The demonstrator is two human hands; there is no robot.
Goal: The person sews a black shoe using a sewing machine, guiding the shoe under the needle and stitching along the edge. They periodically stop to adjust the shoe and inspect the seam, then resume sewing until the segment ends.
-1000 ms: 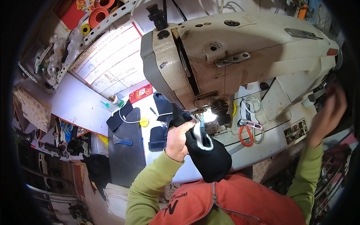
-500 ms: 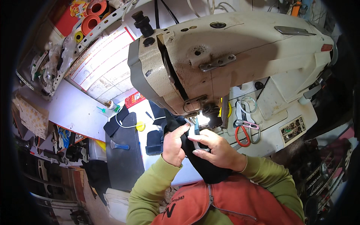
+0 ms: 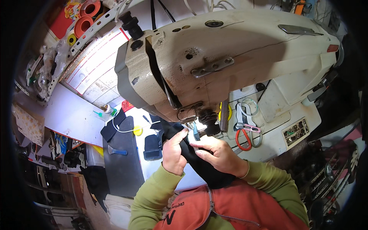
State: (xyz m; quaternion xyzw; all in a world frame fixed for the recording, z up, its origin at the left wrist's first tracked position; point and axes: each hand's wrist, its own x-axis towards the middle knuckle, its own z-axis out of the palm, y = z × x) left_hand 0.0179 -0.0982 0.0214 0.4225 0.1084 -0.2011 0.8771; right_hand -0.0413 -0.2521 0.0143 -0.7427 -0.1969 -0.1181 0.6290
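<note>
Below the head of a large beige sewing machine [image 3: 168, 76], both my hands hold a piece of black cloth [image 3: 209, 171] that hangs down toward my lap. My left hand [image 3: 174, 154] grips its left edge, thumb on top and pointing to the needle area; its other fingers are largely hidden. On the other side, my right hand [image 3: 221, 154] pinches the cloth between thumb and fingers. A narrow pale edge shows between my fingertips, close to the lit presser foot area. The needle itself is hard to make out.
Right of my hands lie red-handled scissors [image 3: 243, 140] and a pink-handled tool [image 3: 247, 127] on the machine bed. At left are a dark mat [image 3: 122, 161], a blue-handled tool [image 3: 117, 151], folded dark pieces [image 3: 152, 147] and a yellow round item [image 3: 137, 130].
The whole view has shifted, so the machine and table appear farther left. Both hands keep their hold on the black cloth, with little visible movement relative to the machine.
</note>
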